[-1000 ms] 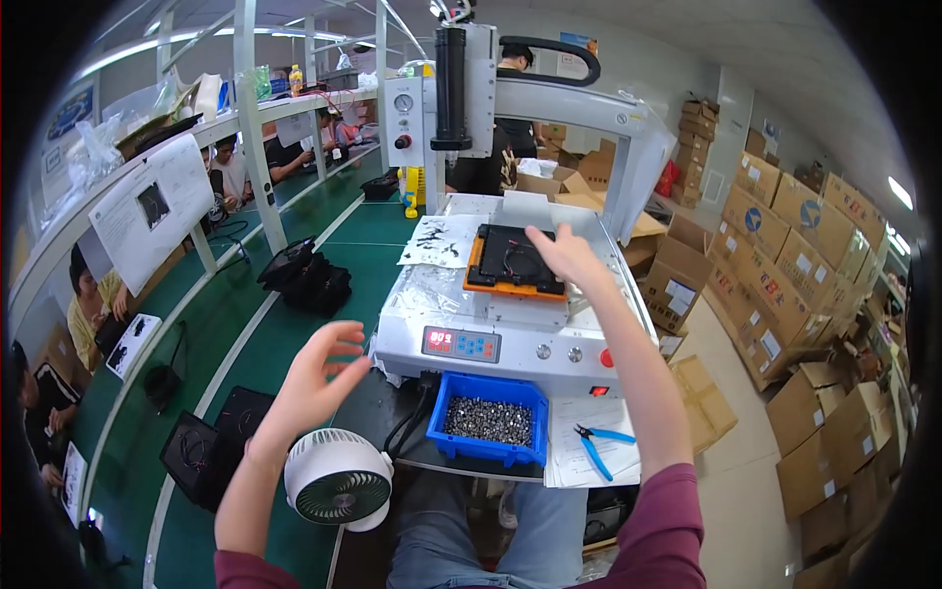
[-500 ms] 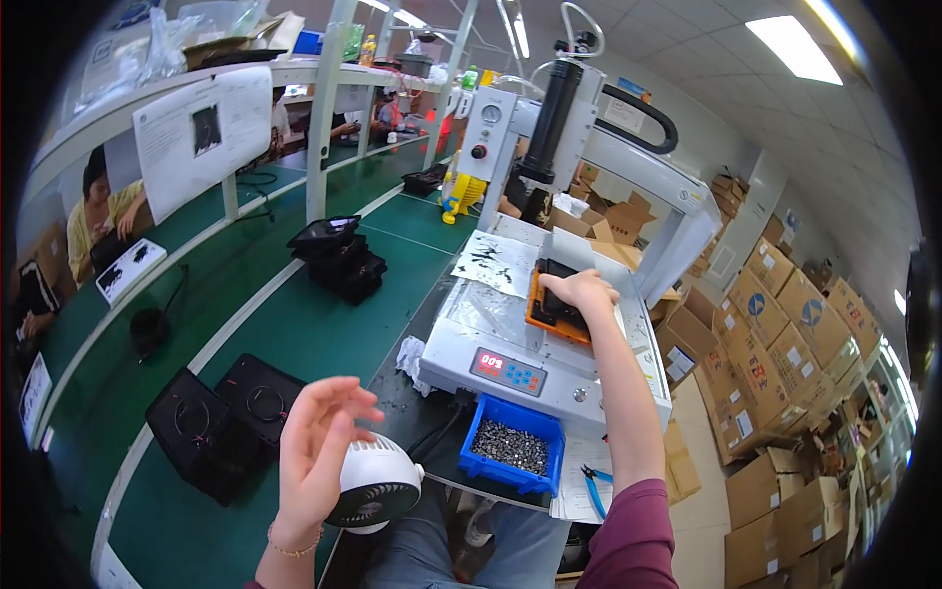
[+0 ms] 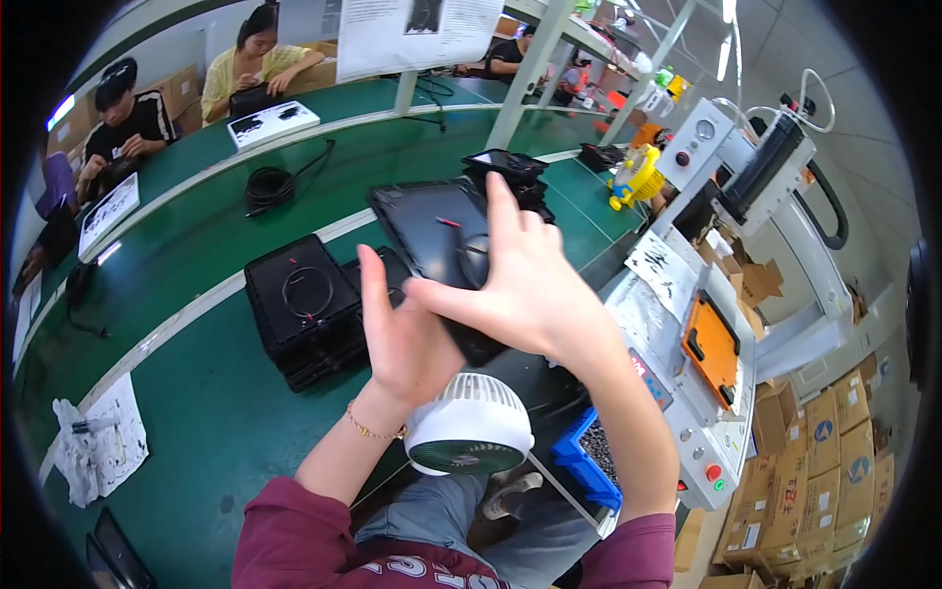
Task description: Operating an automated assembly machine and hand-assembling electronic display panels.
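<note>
A black rectangular plastic housing [image 3: 417, 221] with a thin cable loop and a short red-tipped wire is tilted in the air between my hands. My left hand [image 3: 407, 348] is at its lower edge, thumb raised, its other fingers hidden behind the housing. Across the housing's right side lies my right hand [image 3: 540, 280], thumb reaching left and index finger pointing up; both hands grip it. Close by on the green bench, a stack of similar black housings [image 3: 299, 294] carries a coiled wire on top. The orange fixture [image 3: 711, 344] on the machine at right holds no housing.
A white fan [image 3: 469, 427] stands below my hands, with a blue bin [image 3: 589, 456] of small metal parts to its right. More black housings [image 3: 505, 167] are piled behind. Crumpled paper [image 3: 83, 442] lies at left. Two people sit across the bench.
My right hand has lifted the black housing out of the orange fixture and brought it left. My left hand has come up to meet it. The view has turned left.
</note>
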`<action>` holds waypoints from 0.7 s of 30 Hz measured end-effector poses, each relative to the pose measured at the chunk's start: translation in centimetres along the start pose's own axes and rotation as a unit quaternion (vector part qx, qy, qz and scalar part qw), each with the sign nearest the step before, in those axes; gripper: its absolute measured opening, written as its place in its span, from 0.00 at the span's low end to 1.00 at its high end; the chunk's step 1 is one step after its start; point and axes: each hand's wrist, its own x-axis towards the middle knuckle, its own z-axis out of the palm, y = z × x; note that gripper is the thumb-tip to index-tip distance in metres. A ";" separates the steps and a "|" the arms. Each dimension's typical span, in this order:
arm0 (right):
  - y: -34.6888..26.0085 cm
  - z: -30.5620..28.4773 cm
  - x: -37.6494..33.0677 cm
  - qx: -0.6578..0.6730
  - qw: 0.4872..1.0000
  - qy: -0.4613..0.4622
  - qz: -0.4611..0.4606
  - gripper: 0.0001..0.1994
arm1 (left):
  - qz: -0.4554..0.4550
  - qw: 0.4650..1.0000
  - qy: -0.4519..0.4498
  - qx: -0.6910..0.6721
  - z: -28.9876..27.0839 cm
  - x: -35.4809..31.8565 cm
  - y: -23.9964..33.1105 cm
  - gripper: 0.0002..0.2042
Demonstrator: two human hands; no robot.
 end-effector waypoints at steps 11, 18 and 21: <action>7.8 11.0 7.6 0.102 0.978 -0.135 -0.124 0.58 | 0.286 0.957 0.032 0.036 -2.0 -2.3 10.4 0.36; 3.1 16.1 6.2 0.006 0.969 -0.234 -0.076 0.73 | 0.319 0.943 0.072 0.065 -0.7 -1.7 10.8 0.39; 3.0 17.1 5.7 -0.011 0.980 -0.188 -0.059 0.69 | 0.303 0.947 0.076 0.080 -0.1 -1.0 9.8 0.40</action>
